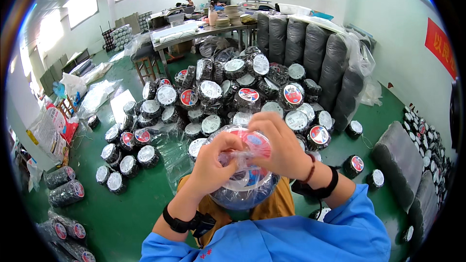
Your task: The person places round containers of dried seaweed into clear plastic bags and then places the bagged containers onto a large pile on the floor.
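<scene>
In front of my lap sits a thick round bundle [238, 198], dark bluish at the side, with a red, white and blue round label on top. Clear plastic film wraps it, and the gathered film [241, 157] bunches up above the label. My left hand [213, 161] pinches this film from the left, its fingers curled in. From the right, my right hand [280, 144] also grips the film with bent fingers. The fingertips of both hands nearly meet, and they partly hide the label. A loose sheet of clear film [174, 157] spreads over the floor to the left.
Just beyond lies a big heap of black wrapped rolls [210, 90] with white or red round labels. Tall grey bundles [315, 48] stand behind it, beside a cluttered worktable [206, 33]. Grey bundles [399, 165] lie at right, labelled rolls [73, 192] at left. Two people are far back.
</scene>
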Motion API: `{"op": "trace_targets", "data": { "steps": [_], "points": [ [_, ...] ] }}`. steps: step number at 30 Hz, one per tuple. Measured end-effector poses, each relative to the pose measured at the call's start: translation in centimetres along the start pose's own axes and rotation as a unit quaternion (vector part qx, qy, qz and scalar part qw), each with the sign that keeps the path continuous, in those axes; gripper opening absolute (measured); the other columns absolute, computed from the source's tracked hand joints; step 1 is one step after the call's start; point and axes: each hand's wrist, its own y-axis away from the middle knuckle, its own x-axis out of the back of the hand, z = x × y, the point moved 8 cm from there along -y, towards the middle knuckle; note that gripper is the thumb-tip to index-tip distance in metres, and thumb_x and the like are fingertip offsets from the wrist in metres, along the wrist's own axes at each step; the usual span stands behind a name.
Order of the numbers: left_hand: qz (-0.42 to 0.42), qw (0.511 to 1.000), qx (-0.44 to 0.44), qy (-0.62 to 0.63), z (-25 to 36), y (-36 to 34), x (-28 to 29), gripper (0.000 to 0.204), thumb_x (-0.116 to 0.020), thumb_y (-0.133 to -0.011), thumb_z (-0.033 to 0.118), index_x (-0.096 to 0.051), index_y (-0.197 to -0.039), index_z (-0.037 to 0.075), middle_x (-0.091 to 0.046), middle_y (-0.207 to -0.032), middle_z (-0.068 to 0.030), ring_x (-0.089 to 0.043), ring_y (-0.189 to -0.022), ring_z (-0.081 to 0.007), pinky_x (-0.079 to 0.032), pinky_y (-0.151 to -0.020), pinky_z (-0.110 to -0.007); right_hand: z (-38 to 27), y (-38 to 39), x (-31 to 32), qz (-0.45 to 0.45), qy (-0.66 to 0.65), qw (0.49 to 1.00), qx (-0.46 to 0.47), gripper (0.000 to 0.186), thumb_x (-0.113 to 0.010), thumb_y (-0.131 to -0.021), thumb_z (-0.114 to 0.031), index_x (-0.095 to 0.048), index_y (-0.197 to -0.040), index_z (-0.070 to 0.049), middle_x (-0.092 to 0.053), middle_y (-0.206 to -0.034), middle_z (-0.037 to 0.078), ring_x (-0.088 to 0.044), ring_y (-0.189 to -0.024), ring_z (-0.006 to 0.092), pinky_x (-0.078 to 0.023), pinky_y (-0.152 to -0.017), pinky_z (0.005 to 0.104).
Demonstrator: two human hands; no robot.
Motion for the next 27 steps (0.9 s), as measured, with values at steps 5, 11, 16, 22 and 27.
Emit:
{"op": "trace_targets", "data": {
  "steps": [5,11,16,22,27],
  "points": [
    [0.114,0.876,-0.323,-0.340,4.9,1.4,-0.8,0.031,-0.068,-0.059,-0.005,-0.058,-0.087,0.006,-0.061,-0.089,-0.0097,-0.062,-0.072,-0.0270,-0.051,-0.060,-0.033,1.0,2.2,-4.0,-0.165,-0.019,0.986,-0.010,0.027,-0.072,-0.071,-0.020,-0.059,-0.091,-0.007,-0.054,-0.085,0.007,-0.050,-0.084,0.0278,-0.039,-0.072,0.0364],
    [0.177,0.821,-0.363,-0.402,5.6,1.9,-0.2,0.021,-0.067,-0.063,0.005,-0.059,-0.082,0.006,-0.057,-0.081,-0.0055,-0.061,-0.072,-0.0218,-0.049,-0.056,-0.032,2.9,1.7,-3.7,-0.115,-0.348,0.914,-0.174,0.025,-0.066,-0.084,-0.019,-0.064,-0.104,-0.004,-0.057,-0.088,0.007,-0.052,-0.081,0.0174,-0.041,-0.068,0.0304],
    [0.102,0.739,-0.390,-0.539,6.4,1.3,-1.7,0.009,-0.063,-0.067,0.010,-0.056,-0.072,0.010,-0.051,-0.072,-0.0007,-0.055,-0.068,-0.0159,-0.042,-0.055,-0.029,1.0,-0.8,-1.2,-0.042,-0.119,0.991,-0.032,0.004,-0.068,-0.079,-0.007,-0.066,-0.080,-0.004,-0.056,-0.075,0.005,-0.053,-0.073,0.0204,-0.043,-0.065,0.0301],
    [-0.074,0.817,-0.296,-0.488,4.7,3.1,-0.8,0.015,-0.065,-0.069,0.012,-0.051,-0.063,0.010,-0.043,-0.061,-0.0002,-0.045,-0.057,-0.0167,-0.033,-0.051,-0.031,6.1,1.1,-1.6,-0.107,-0.075,0.986,-0.100,0.010,-0.069,-0.076,-0.006,-0.061,-0.073,-0.001,-0.052,-0.069,0.007,-0.047,-0.068,0.0224,-0.039,-0.063,0.0307],
    [0.008,0.994,-0.076,-0.083,3.8,3.7,3.1,0.018,-0.063,-0.083,0.014,-0.061,-0.069,0.003,-0.062,-0.077,-0.0049,-0.055,-0.067,-0.0178,-0.043,-0.062,-0.027,4.0,2.4,-1.7,-0.120,-0.213,0.961,-0.126,0.016,-0.063,-0.086,-0.015,-0.059,-0.077,-0.002,-0.057,-0.081,0.007,-0.053,-0.073,0.0182,-0.043,-0.064,0.0302]
  ]
}}
